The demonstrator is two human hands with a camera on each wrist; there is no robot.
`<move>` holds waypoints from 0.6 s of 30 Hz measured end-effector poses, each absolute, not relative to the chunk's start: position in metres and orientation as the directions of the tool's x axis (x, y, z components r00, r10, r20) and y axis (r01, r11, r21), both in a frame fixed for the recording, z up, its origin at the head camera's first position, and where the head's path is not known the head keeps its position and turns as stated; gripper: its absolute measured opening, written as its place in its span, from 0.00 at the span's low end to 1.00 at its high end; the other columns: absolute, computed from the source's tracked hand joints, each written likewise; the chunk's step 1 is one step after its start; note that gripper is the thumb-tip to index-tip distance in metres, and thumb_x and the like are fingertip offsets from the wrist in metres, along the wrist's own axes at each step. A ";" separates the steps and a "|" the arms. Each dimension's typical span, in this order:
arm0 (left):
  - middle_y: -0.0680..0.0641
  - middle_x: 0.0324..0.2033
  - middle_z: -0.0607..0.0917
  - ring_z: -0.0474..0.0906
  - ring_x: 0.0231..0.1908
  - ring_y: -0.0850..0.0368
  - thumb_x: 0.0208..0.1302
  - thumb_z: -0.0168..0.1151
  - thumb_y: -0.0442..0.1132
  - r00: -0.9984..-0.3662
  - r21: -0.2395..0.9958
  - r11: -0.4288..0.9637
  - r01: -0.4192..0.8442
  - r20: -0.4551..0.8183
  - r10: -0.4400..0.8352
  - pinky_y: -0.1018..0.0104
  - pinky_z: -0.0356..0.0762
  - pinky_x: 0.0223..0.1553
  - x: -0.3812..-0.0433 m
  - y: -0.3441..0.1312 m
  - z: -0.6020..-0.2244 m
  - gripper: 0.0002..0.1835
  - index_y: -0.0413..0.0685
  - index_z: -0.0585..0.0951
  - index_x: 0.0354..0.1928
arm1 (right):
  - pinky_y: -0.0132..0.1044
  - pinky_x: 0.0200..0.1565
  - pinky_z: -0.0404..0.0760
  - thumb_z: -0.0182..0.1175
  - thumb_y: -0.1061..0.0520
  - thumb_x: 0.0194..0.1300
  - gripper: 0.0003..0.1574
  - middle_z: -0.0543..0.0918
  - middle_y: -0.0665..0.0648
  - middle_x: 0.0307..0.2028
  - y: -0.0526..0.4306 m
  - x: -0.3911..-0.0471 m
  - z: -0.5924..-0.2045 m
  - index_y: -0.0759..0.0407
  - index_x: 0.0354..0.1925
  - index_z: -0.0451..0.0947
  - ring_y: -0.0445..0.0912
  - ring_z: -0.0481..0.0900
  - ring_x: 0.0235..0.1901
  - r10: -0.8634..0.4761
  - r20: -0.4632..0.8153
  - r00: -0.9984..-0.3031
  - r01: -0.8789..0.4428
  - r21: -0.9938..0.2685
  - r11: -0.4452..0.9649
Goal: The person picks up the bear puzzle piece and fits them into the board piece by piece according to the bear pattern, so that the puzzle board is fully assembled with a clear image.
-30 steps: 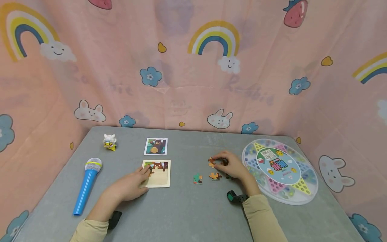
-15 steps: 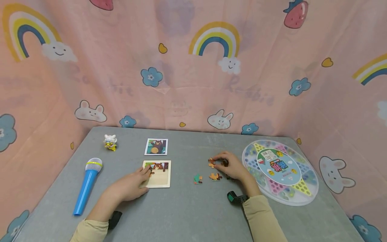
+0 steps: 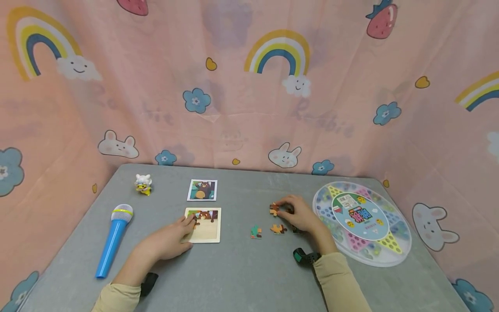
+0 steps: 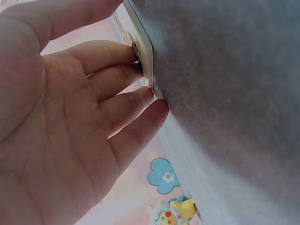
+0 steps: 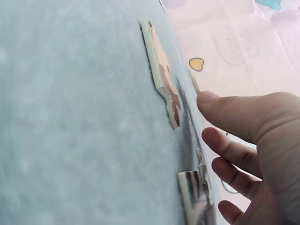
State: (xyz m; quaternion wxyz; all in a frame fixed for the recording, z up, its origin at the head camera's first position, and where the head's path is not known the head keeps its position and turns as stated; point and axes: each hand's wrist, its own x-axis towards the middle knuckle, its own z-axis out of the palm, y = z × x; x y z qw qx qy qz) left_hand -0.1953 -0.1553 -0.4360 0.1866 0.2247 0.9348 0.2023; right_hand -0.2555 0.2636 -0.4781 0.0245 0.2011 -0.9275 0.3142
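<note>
My left hand (image 3: 167,240) rests on the left side of a small wooden puzzle tray (image 3: 207,235), its fingers nearly straight. In the left wrist view, fingertips touch the tray's edge (image 4: 147,56). Bear-picture pieces (image 3: 205,215) fill the tray's upper part; bare wood shows below. To the right, my right hand (image 3: 298,215) pinches a brown-orange puzzle piece (image 3: 273,210) between thumb and forefinger at table level. Loose on the table lie a green piece (image 3: 256,232) and an orange piece (image 3: 278,229). Dark pieces (image 3: 297,230) are partly hidden under the right hand.
Behind the tray lies a bear picture card (image 3: 202,190). A blue toy microphone (image 3: 111,245) and a small white-and-yellow figurine (image 3: 143,184) are on the left. A round Chinese checkers board (image 3: 360,221) occupies the right side. A pink patterned cloth (image 3: 234,130) hangs behind the table.
Both hands keep their places on the tray and the puzzle piece. The whole head view has shifted slightly downward in the frame; nothing on the table has moved.
</note>
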 end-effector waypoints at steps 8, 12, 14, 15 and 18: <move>0.31 0.80 0.62 0.54 0.79 0.27 0.72 0.67 0.39 -0.831 0.465 0.815 0.346 -0.253 0.496 0.31 0.61 0.74 -0.194 -0.155 -0.435 0.36 0.30 0.69 0.76 | 0.61 0.62 0.80 0.67 0.55 0.75 0.19 0.87 0.62 0.55 0.258 -0.254 -0.462 0.62 0.60 0.83 0.60 0.83 0.58 -0.301 0.145 -0.943 -0.323 -0.621 0.714; 0.30 0.79 0.62 0.55 0.79 0.27 0.72 0.67 0.39 -0.829 0.462 0.814 0.352 -0.251 0.501 0.31 0.61 0.74 -0.193 -0.155 -0.434 0.36 0.29 0.69 0.75 | 0.63 0.64 0.78 0.67 0.54 0.76 0.21 0.86 0.62 0.56 0.255 -0.251 -0.454 0.61 0.61 0.83 0.61 0.81 0.61 -0.265 0.155 -0.952 -0.304 -0.604 0.737; 0.30 0.80 0.61 0.54 0.79 0.27 0.72 0.67 0.39 -0.829 0.465 0.814 0.348 -0.252 0.499 0.31 0.61 0.74 -0.193 -0.155 -0.434 0.35 0.29 0.69 0.75 | 0.63 0.64 0.77 0.66 0.53 0.76 0.22 0.85 0.62 0.57 0.253 -0.249 -0.450 0.61 0.62 0.82 0.61 0.80 0.61 -0.255 0.164 -0.953 -0.301 -0.600 0.741; 0.31 0.80 0.61 0.54 0.79 0.27 0.72 0.67 0.39 -0.830 0.468 0.814 0.344 -0.254 0.496 0.31 0.60 0.74 -0.193 -0.155 -0.434 0.35 0.29 0.69 0.76 | 0.63 0.64 0.77 0.66 0.53 0.76 0.22 0.85 0.62 0.57 0.253 -0.248 -0.448 0.61 0.63 0.82 0.61 0.80 0.61 -0.252 0.169 -0.953 -0.302 -0.601 0.740; 0.30 0.80 0.61 0.54 0.79 0.27 0.72 0.66 0.38 -0.831 0.471 0.814 0.340 -0.254 0.494 0.31 0.60 0.74 -0.193 -0.156 -0.435 0.35 0.29 0.68 0.76 | 0.64 0.64 0.76 0.65 0.54 0.77 0.22 0.84 0.62 0.58 0.251 -0.245 -0.441 0.61 0.64 0.81 0.61 0.79 0.61 -0.254 0.185 -0.949 -0.314 -0.613 0.725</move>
